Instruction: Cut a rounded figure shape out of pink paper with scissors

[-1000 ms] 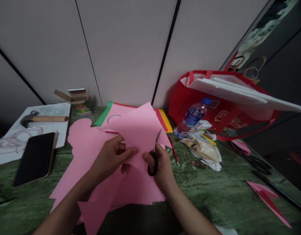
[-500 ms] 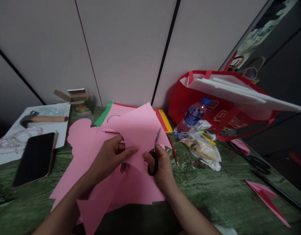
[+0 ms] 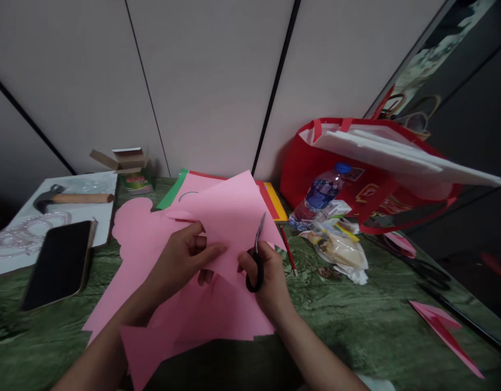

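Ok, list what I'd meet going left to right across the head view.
Flat black phone, small open cardboard box, the left hand, black-handled metal scissors, slim red pencil, clear plastic blue-capped bottle, folded pink paper piece.

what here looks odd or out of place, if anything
The hammer near the phone seems an odd companion to pink paper and the scissors in the right hand. White sheets also jut askew from the red bag, reaching past its right side.
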`<act>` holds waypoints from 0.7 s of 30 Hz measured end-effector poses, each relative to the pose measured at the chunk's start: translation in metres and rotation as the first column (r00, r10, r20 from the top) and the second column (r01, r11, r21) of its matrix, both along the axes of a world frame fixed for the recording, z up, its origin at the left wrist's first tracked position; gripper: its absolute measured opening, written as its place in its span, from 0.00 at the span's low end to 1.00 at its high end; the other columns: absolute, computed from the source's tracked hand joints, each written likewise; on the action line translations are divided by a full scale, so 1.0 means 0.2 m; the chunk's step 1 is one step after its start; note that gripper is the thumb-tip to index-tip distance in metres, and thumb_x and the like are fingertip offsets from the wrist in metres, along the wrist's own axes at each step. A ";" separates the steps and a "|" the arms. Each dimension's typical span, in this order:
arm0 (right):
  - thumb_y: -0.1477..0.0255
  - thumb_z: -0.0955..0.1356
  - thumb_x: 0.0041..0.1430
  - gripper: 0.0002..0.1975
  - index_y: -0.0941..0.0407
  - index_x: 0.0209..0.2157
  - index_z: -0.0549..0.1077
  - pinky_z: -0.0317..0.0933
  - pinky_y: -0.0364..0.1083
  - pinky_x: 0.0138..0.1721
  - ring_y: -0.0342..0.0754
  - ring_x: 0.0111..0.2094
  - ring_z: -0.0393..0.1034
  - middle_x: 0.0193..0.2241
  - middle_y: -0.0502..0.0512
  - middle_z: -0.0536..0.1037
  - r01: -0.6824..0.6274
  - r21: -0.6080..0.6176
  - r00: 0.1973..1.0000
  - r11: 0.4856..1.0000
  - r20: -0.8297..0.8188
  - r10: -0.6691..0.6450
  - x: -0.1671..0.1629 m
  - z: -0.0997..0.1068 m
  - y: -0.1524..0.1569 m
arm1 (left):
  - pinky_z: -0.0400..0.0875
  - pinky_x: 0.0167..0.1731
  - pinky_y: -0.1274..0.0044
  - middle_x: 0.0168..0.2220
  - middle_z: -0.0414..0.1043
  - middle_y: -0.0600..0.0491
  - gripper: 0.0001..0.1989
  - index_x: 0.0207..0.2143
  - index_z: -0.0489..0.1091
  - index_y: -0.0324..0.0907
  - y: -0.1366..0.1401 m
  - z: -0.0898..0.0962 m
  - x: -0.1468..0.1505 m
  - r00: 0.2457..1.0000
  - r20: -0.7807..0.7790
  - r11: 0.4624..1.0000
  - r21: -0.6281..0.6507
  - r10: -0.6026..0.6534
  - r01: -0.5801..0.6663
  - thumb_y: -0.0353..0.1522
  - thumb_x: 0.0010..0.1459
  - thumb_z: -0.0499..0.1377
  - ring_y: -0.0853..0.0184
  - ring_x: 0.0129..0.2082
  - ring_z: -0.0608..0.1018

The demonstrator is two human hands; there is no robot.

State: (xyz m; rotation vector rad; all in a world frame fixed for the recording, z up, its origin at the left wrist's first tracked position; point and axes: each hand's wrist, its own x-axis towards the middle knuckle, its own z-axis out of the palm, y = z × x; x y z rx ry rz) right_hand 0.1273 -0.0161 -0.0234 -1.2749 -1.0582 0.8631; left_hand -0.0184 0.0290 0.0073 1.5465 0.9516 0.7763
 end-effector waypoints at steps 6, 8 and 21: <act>0.72 0.66 0.42 0.09 0.55 0.14 0.64 0.57 0.40 0.17 0.41 0.15 0.61 0.11 0.45 0.66 -0.006 -0.001 1.000 1.000 -0.021 0.006 0.00 0.00 0.00 | 0.59 0.10 0.83 0.13 0.67 0.61 0.09 0.32 0.63 0.40 0.00 -0.01 -0.01 1.000 -0.022 1.000 0.029 0.013 -0.013 0.35 0.53 0.59 0.74 0.10 0.67; 0.71 0.67 0.42 0.09 0.55 0.14 0.64 0.58 0.40 0.17 0.41 0.15 0.61 0.11 0.46 0.66 -0.012 -0.007 0.999 1.000 -0.038 0.012 0.00 0.00 0.00 | 0.59 0.11 0.83 0.14 0.68 0.60 0.09 0.31 0.62 0.41 0.00 -0.01 -0.01 1.000 -0.018 0.999 0.031 0.011 -0.011 0.36 0.53 0.58 0.74 0.10 0.67; 0.71 0.68 0.42 0.09 0.56 0.15 0.65 0.60 0.41 0.19 0.43 0.18 0.65 0.14 0.47 0.68 -0.069 -0.056 0.982 0.996 -0.177 0.058 -0.02 0.01 -0.01 | 0.65 0.15 0.82 0.17 0.66 0.61 0.09 0.26 0.62 0.41 -0.02 0.04 -0.01 0.995 -0.003 0.994 0.053 0.097 -0.097 0.35 0.54 0.58 0.74 0.15 0.69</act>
